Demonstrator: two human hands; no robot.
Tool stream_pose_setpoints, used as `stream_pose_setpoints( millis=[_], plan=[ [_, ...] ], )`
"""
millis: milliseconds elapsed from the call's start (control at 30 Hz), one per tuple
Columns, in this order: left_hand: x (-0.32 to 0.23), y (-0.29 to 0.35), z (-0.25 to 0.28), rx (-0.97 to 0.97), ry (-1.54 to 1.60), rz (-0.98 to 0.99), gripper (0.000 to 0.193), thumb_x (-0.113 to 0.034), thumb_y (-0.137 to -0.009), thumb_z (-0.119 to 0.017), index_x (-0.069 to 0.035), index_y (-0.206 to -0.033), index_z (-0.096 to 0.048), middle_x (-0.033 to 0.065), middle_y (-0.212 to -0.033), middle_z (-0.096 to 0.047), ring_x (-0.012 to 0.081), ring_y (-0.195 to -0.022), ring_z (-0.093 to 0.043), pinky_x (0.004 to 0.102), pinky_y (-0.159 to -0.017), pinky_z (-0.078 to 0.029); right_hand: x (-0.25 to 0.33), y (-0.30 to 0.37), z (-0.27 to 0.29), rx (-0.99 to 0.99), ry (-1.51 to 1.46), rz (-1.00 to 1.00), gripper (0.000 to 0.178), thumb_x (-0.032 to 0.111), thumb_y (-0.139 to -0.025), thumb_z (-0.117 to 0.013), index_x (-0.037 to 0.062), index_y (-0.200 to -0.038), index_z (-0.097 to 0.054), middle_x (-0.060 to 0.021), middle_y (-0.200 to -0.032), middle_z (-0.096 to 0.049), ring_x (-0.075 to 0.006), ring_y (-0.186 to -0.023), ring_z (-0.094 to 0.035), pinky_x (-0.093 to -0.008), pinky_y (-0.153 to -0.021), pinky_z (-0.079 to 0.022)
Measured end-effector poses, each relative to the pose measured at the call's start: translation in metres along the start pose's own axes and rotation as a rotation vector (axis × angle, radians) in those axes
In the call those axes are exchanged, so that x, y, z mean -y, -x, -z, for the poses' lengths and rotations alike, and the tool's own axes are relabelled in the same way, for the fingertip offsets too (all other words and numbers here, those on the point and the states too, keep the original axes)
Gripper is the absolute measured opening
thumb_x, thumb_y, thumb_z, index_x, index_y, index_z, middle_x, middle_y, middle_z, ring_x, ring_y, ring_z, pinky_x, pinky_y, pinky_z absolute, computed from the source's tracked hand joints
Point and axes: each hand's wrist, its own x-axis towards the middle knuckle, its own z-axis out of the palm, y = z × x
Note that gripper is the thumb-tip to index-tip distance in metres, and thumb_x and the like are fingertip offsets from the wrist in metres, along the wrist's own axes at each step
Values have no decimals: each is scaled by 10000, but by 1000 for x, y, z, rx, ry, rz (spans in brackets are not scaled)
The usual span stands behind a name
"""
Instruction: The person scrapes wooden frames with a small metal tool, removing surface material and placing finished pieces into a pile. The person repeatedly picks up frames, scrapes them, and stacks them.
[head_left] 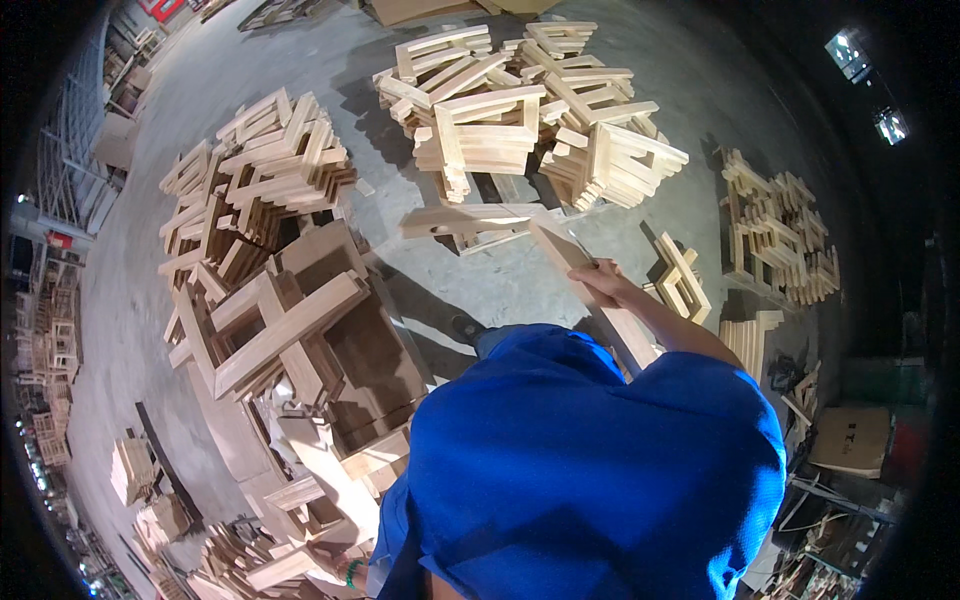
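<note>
My right hand is closed around one arm of an angled wooden frame piece. That pale piece has two flat boards meeting at a corner; one runs left above the floor, the other back past my right side, partly hidden by my blue top. At the lower left, my left hand, with a green band at the wrist, is down among wooden pieces. It touches or lies beside one; its fingers are too small and shaded to tell whether they grip. A large wooden frame lies on the cardboard-lined stack beside me.
Ahead stands a tall pile of wooden frame pieces. Another pile is at the left, with a brown cardboard sheet near it. More frames are stacked at the right. A cardboard box sits at the lower right.
</note>
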Motion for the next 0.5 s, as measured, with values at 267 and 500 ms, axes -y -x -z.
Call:
stream_pose_setpoints(
  millis=[267, 500],
  plan=[
    [-59, -9, -37, 44, 169, 1, 615, -369, -879, -557, -61, -1387, -400, 189, -1336, -488, 336, -1219, -490, 501, -1053, -368, -64, -27, 42, -2, -243, -334, 612, 545, -649, -730, 2, -927, -682, -126, -795, -678, -205, -683, -670, -345, -567, -536],
    [-113, -17, -168, 494, 529, 77, 601, -354, -900, -538, -61, -1399, -376, 208, -1369, -445, 360, -1244, -459, 519, -1052, -368, -94, -59, 75, -41, -495, -362, 454, 469, -708, -754, 45, -829, -647, -66, -702, -629, -140, -545, -611, -267, -475, -492]
  ],
)
